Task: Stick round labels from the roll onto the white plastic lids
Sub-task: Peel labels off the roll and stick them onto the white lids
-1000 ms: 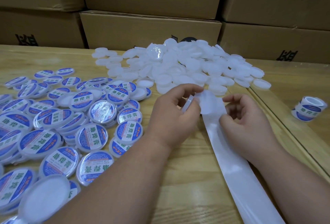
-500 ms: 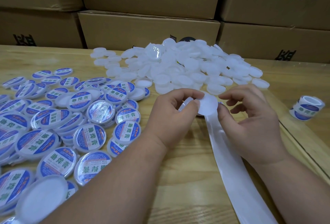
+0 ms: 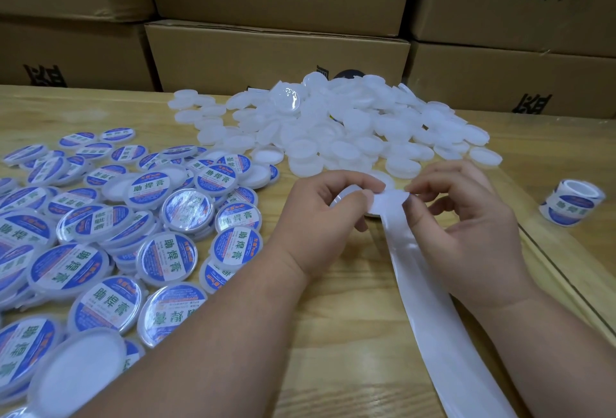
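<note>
My left hand (image 3: 325, 217) grips a white plastic lid (image 3: 346, 193) edge-on between thumb and fingers. Its thumb also presses on the round white end of the label strip (image 3: 388, 204). My right hand (image 3: 466, 231) pinches the right edge of that round end with thumb and forefinger. The strip's white backing (image 3: 433, 304) trails from there down to the bottom right. No print shows on the round end from this side. The label roll (image 3: 574, 202) stands apart at the right.
A heap of bare white lids (image 3: 350, 124) lies beyond my hands. Several labelled blue-and-white lids (image 3: 100, 234) spread across the left of the wooden table (image 3: 333, 334). Stacked cardboard boxes (image 3: 273, 54) wall the far side. A seam in the table (image 3: 566, 284) runs along the right.
Both hands have closed in on the strip's round end. My right hand shifted from behind it to pinching its right edge, and the left thumb now lies on it beside the lid.
</note>
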`<state>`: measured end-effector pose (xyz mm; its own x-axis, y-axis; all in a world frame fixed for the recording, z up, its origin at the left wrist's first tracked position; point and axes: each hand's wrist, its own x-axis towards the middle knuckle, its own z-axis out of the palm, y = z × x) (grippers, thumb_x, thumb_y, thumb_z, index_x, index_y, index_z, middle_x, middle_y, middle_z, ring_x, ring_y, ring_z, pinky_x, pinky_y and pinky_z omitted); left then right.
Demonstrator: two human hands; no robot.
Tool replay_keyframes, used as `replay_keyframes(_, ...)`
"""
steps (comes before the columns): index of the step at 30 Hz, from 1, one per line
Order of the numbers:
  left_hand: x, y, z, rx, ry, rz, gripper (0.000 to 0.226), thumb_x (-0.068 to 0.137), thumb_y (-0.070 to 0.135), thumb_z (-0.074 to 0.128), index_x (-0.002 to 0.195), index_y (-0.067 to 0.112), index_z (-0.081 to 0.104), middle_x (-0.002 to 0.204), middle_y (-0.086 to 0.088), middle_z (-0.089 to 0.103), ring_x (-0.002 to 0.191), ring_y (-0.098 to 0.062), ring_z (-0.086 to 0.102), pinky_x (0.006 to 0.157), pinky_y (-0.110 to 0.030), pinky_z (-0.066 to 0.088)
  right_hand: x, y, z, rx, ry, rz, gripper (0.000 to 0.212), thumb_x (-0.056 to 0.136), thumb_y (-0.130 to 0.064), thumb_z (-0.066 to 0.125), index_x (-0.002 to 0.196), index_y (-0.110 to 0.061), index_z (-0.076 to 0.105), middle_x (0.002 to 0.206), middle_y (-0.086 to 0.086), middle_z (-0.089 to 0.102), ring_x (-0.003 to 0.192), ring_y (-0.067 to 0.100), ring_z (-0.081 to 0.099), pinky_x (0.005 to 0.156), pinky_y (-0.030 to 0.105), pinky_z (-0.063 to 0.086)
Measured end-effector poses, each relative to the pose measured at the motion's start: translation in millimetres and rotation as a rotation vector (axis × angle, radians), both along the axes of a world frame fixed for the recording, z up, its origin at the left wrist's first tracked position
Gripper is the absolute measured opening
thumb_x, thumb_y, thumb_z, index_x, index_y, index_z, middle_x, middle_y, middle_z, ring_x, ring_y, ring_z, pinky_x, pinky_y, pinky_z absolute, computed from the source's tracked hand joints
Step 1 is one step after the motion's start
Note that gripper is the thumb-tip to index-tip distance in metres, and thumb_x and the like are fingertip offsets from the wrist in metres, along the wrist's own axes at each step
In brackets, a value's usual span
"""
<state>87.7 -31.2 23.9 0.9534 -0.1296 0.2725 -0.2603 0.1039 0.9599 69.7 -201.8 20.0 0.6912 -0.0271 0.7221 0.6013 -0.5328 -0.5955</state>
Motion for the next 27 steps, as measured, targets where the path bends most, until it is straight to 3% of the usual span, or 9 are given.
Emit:
replay_keyframes(2,0,1,1,-0.028,-0.003,-0.029,0.02,0.079,0.02,0.058,0.081,0.022,0.077,0.078,-0.007,0.071,0.059,-0.019,0.059,0.056,-0.016,0.043,0,1,0,0.012,0.002,0.008,0.006,0.084,-0.012,0.068,0.086,-0.017,0.068,0.095,0.004,0.062,0.091,0.013,0.059,0.071,0.031,0.049)
replay_keyframes(6,0,3,2,-0.115,-0.022,-0.116,0.024,0.087,0.029,0.051,0.091,0.018,0.072,0.072,-0.006,0.07,0.053,-0.022,0.058,0.046,-0.021,0.035,-2,5,1,0.036,0.018,0.048,0.003,0.084,-0.026,0.063,0.084,-0.023,0.065,0.095,0.0,0.06,0.089,0.013,0.059,0.071,0.024,0.047)
replay_keyframes(9,1,5,2,-0.094,0.013,-0.176,0.032,0.082,0.024,0.04,0.106,0.022,0.061,0.072,-0.01,0.072,0.05,-0.025,0.058,0.043,-0.02,0.031,-2,5,0,0.05,0.042,0.053,0.009,0.084,-0.016,0.065,0.082,-0.024,0.062,0.095,0.0,0.06,0.089,0.014,0.059,0.072,0.022,0.046)
replay_keyframes(14,9,5,2,-0.173,0.141,-0.151,0.04,0.069,0.021,0.038,0.107,0.023,0.049,0.076,-0.016,0.073,0.052,-0.028,0.059,0.044,-0.025,0.025,-3,4,2,0.089,0.068,0.061,0.015,0.083,-0.006,0.063,0.08,-0.021,0.06,0.096,-0.002,0.061,0.089,0.009,0.057,0.073,0.015,0.044)
replay_keyframes(17,11,2,-1,-0.289,0.135,-0.111,0.022,0.089,0.028,0.04,0.106,0.02,0.052,0.092,-0.014,0.077,0.064,-0.024,0.064,0.048,-0.028,0.032,-3,3,2,0.112,0.085,0.077,0.012,0.084,-0.007,0.061,0.079,-0.017,0.058,0.096,0.0,0.061,0.093,0.009,0.058,0.076,0.014,0.043)
replay_keyframes(19,10,-1,-2,-0.308,0.137,-0.108,0.025,0.101,0.035,0.037,0.108,0.02,0.057,0.1,-0.012,0.077,0.071,-0.024,0.066,0.052,-0.029,0.034,-4,3,3,0.125,0.105,0.08,0.011,0.086,-0.01,0.061,0.078,-0.017,0.059,0.098,-0.001,0.061,0.095,0.007,0.058,0.077,0.015,0.042)
replay_keyframes(22,7,-3,0,-0.299,0.17,-0.096,0.031,0.099,0.041,0.038,0.102,0.026,0.064,0.093,-0.009,0.076,0.064,-0.026,0.064,0.048,-0.028,0.033,-7,3,6,0.122,0.159,0.119,0.009,0.086,-0.023,0.061,0.077,-0.021,0.061,0.107,-0.003,0.059,0.104,0.009,0.057,0.085,0.015,0.042)
replay_keyframes(24,5,-4,3,-0.284,0.191,-0.11,0.032,0.095,0.044,0.04,0.093,0.028,0.068,0.086,-0.012,0.07,0.058,-0.027,0.059,0.047,-0.027,0.029,-9,4,7,0.127,0.211,0.166,0.009,0.084,-0.021,0.063,0.075,-0.02,0.063,0.115,-0.003,0.057,0.116,0.012,0.055,0.096,0.02,0.042)
replay_keyframes(27,4,-4,4,-0.253,0.222,-0.137,0.036,0.091,0.047,0.04,0.087,0.027,0.07,0.095,-0.022,0.066,0.065,-0.028,0.053,0.049,-0.028,0.025,-11,7,8,0.132,0.278,0.237,0.011,0.083,-0.015,0.062,0.073,-0.017,0.063,0.125,-0.002,0.056,0.126,0.012,0.051,0.103,0.019,0.039)
